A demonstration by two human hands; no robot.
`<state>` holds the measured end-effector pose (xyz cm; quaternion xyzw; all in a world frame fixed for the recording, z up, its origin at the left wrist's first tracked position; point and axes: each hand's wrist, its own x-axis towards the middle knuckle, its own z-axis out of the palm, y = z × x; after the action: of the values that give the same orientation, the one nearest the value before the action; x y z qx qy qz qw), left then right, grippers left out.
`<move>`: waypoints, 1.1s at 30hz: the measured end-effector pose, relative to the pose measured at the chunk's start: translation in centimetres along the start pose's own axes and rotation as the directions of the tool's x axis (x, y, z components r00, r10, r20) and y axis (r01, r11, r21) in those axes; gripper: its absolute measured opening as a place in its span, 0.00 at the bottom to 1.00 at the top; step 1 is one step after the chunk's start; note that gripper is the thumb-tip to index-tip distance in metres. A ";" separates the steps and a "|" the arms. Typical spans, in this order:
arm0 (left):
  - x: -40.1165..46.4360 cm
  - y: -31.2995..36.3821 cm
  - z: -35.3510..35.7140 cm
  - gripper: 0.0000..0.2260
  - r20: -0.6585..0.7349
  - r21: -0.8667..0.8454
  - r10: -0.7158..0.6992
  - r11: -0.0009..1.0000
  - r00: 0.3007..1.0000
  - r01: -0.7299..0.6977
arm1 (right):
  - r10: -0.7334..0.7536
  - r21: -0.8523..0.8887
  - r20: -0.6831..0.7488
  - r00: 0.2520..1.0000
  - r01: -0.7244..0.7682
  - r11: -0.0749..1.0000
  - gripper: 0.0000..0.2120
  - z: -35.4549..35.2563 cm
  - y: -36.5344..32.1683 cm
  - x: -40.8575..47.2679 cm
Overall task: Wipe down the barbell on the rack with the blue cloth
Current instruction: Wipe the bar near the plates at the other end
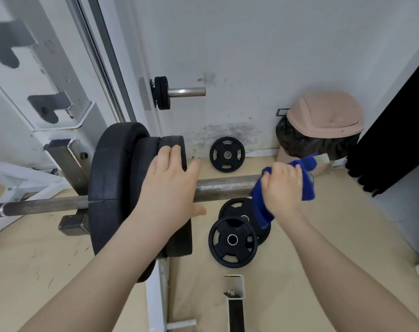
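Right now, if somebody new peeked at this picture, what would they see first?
Probably the blue cloth, gripped by the right hand around the outer end of the barbell. Next, the big black plates on the bar, with the left hand resting on the outermost one. Three loose plates lie on the floor below and a pink-lidded bin stands by the wall.

My view is evenly bright, with soft, faint shadows. Straight lines bow toward the edges, and the far left looks slightly blurred.
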<state>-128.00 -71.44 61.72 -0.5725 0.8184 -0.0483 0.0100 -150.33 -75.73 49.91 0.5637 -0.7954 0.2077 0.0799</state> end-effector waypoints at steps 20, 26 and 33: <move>6.4 9.0 7.3 0.20 0.001 -0.127 0.070 0.989 0.998 -0.070 | -0.305 -0.044 0.060 0.950 0.308 0.950 0.10 -1.2 5.9 2.5; 6.6 8.9 8.3 0.17 -0.084 -0.095 0.052 0.994 0.995 -0.060 | 0.127 0.262 0.145 0.981 -0.161 0.951 0.11 -0.5 6.3 3.5; 7.3 8.7 8.8 0.14 -0.140 -0.067 0.067 0.995 0.988 -0.077 | -0.179 0.252 0.224 0.958 0.120 0.960 0.13 -0.5 8.5 4.2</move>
<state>-138.08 -75.92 52.50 -0.5379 0.8385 -0.0578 -0.0651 -159.74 -76.80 49.88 0.6494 -0.7235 0.2230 -0.0708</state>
